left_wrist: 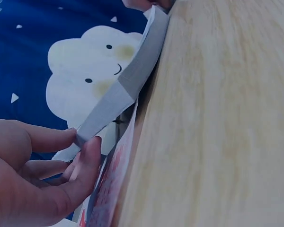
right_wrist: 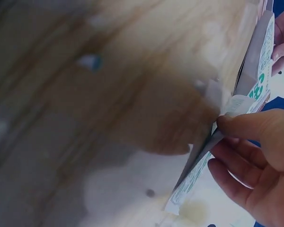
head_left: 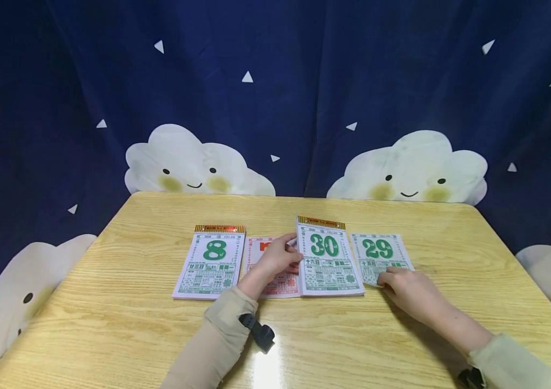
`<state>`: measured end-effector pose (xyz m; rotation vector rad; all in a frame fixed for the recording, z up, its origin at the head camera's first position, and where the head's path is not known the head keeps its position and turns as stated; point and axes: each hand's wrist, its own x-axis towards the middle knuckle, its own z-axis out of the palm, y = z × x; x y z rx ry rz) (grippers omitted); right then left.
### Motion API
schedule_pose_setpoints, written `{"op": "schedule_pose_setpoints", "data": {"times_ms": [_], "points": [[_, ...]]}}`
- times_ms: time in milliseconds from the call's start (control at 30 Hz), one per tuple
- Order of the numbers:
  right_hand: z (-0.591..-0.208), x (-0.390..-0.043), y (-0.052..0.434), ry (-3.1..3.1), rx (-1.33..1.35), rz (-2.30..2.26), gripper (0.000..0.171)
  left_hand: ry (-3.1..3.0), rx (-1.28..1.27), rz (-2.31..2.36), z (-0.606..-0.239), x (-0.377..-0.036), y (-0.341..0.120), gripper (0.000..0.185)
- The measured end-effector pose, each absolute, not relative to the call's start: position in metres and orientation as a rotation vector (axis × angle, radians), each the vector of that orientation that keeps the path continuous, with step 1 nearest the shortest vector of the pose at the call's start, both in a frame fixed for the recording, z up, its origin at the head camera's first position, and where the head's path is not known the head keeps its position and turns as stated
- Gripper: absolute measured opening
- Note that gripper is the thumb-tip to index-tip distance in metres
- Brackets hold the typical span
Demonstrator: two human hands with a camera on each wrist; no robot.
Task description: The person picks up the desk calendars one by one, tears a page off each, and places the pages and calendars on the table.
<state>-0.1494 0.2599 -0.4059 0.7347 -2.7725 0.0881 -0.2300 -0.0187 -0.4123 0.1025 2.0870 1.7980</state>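
My left hand (head_left: 275, 258) grips the left edge of a thick tear-off calendar (head_left: 326, 265) showing a green 30 under a gold-and-red top strip. In the left wrist view its thumb and fingers pinch the pad's side (left_wrist: 104, 111), and the pad bends. Beneath that hand lies a red-printed calendar page (head_left: 280, 283), partly hidden. To the right, my right hand (head_left: 414, 292) pinches the lower edge of a loose calendar page (head_left: 377, 249) with a green 29. The right wrist view shows this sheet (right_wrist: 194, 177) bending between thumb (right_wrist: 241, 126) and fingers.
A second calendar pad (head_left: 213, 265) with a green 8 lies at the left of the row. All rest on a light wooden table (head_left: 110, 302). Behind its far edge hangs a dark blue curtain (head_left: 285, 108) with clouds and white triangles.
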Motion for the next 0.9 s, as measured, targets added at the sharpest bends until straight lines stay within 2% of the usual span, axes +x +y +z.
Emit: {"op": "schedule_pose_setpoints", "data": {"times_ms": [200,600,900], "points": [[-0.406,-0.148,0.26,-2.833,0.702,0.064,0.011,2.152,0.096,1.728,-0.408,-0.225,-0.016,0.065],[-0.4,-0.144,0.26,-2.968,0.694,0.127,0.011,2.244,0.085,1.621,-0.412,-0.223,-0.013,0.053],[-0.386,-0.148,0.258,-2.99,0.682,0.094,0.017,2.293,0.207,1.511,-0.4,-0.219,-0.022,0.044]]}}
